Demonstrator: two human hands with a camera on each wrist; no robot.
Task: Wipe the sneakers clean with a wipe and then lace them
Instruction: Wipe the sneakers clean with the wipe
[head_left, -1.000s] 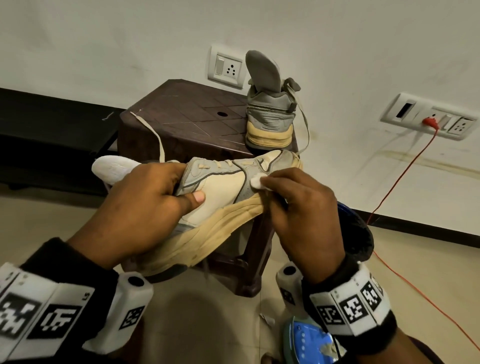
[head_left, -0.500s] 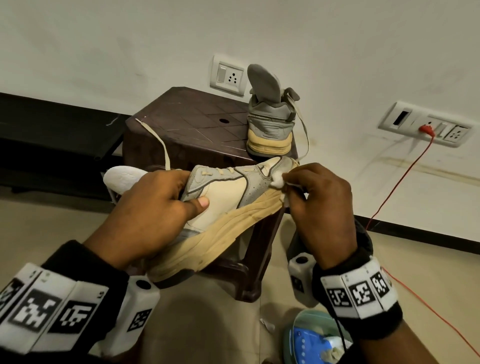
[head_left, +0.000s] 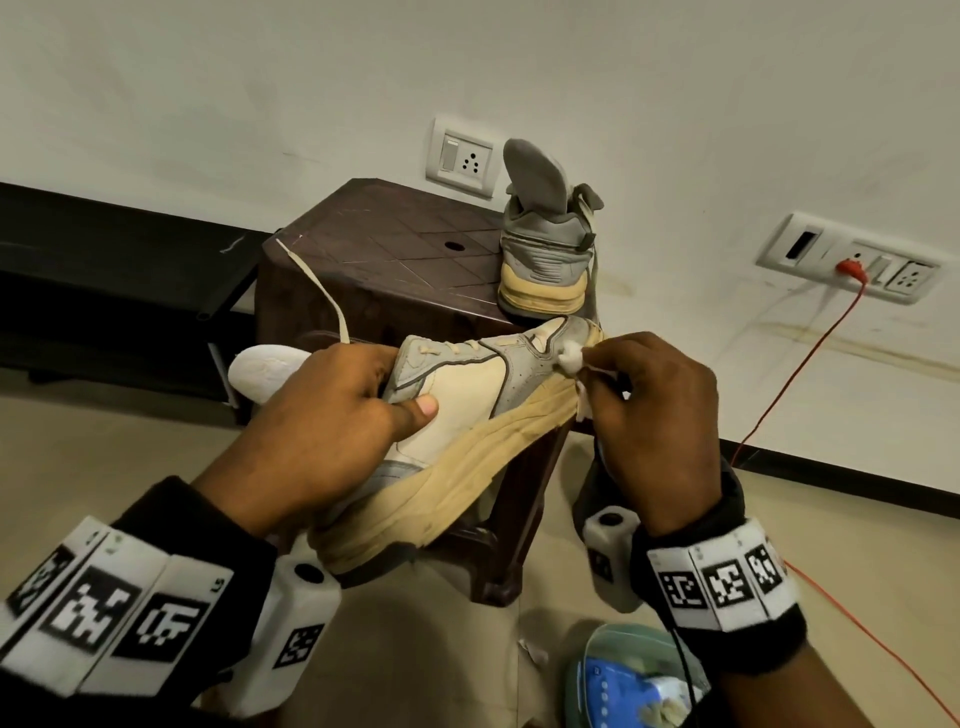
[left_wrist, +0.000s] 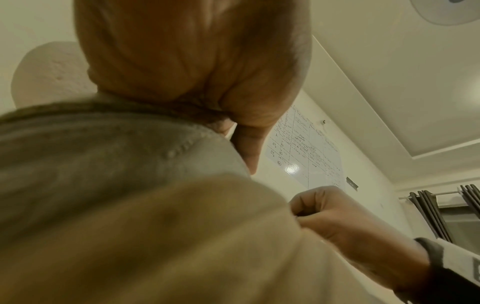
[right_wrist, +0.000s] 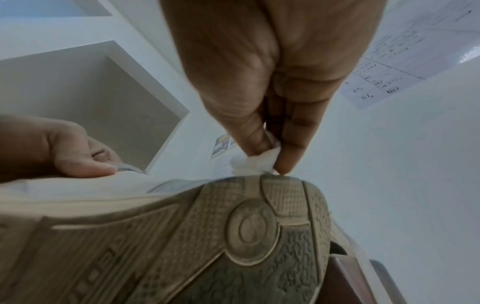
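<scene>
My right hand (head_left: 654, 415), pinching the wipe (head_left: 569, 358), has slid up to the sneaker (head_left: 467, 395) toe; left hand (head_left: 322, 426) grips midfoot; lacing waits.

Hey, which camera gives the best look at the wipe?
The right wrist view: the wipe sits close up, pinched by the right hand against the sneaker. The head view shows it small; the left wrist view hides it.

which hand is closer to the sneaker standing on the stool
Right. The right hand wipes the held shoe's toe just below the standing sneaker; the left hand grips farther back, toward the heel.
</scene>
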